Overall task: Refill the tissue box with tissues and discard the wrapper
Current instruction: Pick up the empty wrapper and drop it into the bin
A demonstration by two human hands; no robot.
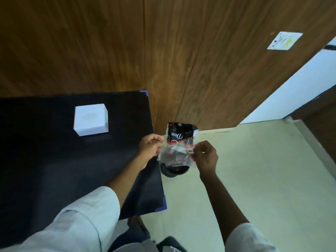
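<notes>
The empty plastic tissue wrapper point(179, 142), part clear and part black with red and white print, hangs stretched between my two hands past the table's right edge. My left hand point(150, 145) pinches its left side and my right hand point(205, 157) pinches its right side. Directly below it on the floor stands a dark round bin point(173, 171), mostly hidden by the wrapper. The white square tissue box point(91, 121) rests on the black table, left of my hands and apart from them. No tissue shows at its top.
The black table point(54, 170) has blue tape at its right corners. A brown wood-panel wall point(163, 51) rises behind, with a paper label point(284, 40) on a panel. Pale floor point(254, 179) spreads to the right; a white doorway opening point(291, 95) lies beyond it.
</notes>
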